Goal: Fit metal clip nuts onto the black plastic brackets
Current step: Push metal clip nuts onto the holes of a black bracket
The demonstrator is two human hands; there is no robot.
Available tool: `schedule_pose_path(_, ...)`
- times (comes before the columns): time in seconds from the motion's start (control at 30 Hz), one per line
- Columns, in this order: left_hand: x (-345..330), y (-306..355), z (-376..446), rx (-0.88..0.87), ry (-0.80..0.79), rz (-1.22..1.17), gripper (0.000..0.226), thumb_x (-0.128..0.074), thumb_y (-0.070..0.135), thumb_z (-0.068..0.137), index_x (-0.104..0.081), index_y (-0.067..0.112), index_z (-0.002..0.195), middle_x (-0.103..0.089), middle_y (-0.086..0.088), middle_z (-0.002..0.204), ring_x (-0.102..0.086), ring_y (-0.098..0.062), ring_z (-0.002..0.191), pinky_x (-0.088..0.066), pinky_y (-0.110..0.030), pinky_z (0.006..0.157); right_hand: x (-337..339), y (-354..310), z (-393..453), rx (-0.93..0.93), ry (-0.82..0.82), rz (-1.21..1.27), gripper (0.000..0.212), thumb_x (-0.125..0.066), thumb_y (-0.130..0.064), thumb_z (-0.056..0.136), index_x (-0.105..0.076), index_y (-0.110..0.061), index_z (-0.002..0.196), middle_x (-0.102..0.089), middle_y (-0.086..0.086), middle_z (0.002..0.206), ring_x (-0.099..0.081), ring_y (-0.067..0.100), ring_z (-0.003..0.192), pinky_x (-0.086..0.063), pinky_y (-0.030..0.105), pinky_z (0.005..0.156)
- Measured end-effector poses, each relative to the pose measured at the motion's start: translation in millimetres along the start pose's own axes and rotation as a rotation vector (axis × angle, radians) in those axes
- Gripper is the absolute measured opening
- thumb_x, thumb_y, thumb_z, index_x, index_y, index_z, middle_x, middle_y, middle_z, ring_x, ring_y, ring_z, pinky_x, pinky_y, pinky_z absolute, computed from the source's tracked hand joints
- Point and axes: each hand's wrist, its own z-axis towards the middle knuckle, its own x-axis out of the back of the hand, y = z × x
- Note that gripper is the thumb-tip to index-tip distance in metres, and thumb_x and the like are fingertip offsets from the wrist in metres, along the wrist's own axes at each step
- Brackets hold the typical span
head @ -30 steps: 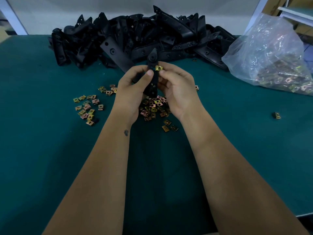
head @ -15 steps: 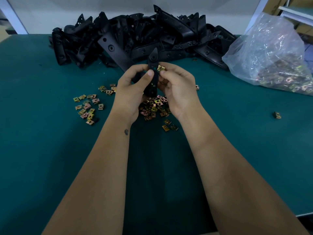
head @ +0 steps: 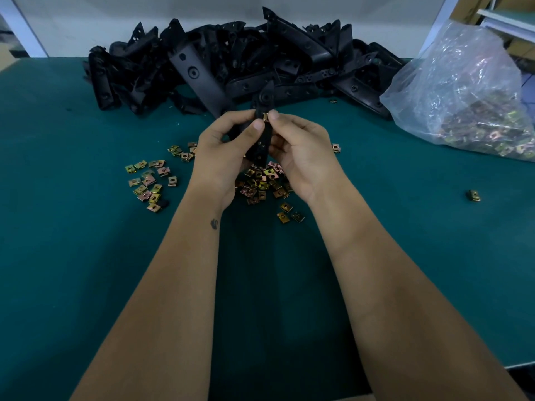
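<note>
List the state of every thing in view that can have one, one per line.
Left hand: grips the bracket.
Right hand: pinches the clip nut.
Black plastic bracket: held upright.
Brass-coloured metal clip nut: on the bracket's edge.
Clear plastic bag: lying on the table, holding clip nuts.

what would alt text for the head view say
Two hands hold a black bracket upright over a green table, the right hand pressing a clip nut onto it while the left hand grips it. Loose nuts, a bracket pile and a bag lie around.
</note>
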Motion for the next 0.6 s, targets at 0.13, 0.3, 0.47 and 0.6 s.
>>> schedule_pose_path(0.13,0.7,1.0,1.1,0.012,-0.003,-0.020,0.017,-0.061,0.008,0.095,-0.071,0.014,0.107,-0.074,0.008,0.092,-0.070,-0.007,0.089,-0.057,-0.030,0.076,-0.2,1.9,0.3,0.090,0.056,-0.151,0.014,-0.063,-0.012,0.094,-0.068,-0.009,0.082,-0.065,0.009,0.084,-0.058,0.022,0.085,-0.052,0.040,0.087)
schedule_pose_path(0.3,-0.3,-1.6,0.7,-0.015,0.030,0.078,0.021,-0.064,0.012,0.094,-0.069,0.014,0.114,-0.070,0.009,0.101,-0.067,-0.006,0.098,-0.056,-0.034,0.086,-1.4,4.8,-0.6,0.224,0.125,-0.306,0.016,-0.066,-0.013,0.092,-0.070,-0.016,0.077,-0.066,-0.014,0.065,-0.059,-0.006,0.064,-0.049,0.015,0.066)
schedule_pose_path(0.47,0.9,-2.0,2.2,-0.028,0.045,0.101,0.016,-0.065,0.012,0.094,-0.071,0.020,0.107,-0.070,0.013,0.097,-0.066,-0.003,0.094,-0.055,-0.031,0.081,-4.2,3.8,-1.6,0.288,0.146,-0.362,0.016,-0.067,-0.013,0.091,-0.070,-0.017,0.076,-0.065,-0.014,0.066,-0.057,-0.008,0.064,-0.046,0.011,0.064)
schedule_pose_path(0.6,1.2,-3.2,2.5,-0.054,0.049,0.159,0.014,-0.063,0.013,0.095,-0.069,0.026,0.096,-0.068,0.007,0.098,-0.064,-0.016,0.102,-0.056,-0.043,0.089,-5.1,3.9,-2.2,0.327,0.157,-0.474,0.013,-0.065,-0.015,0.092,-0.073,-0.014,0.082,-0.067,-0.006,0.073,-0.059,-0.003,0.069,-0.048,0.015,0.066)
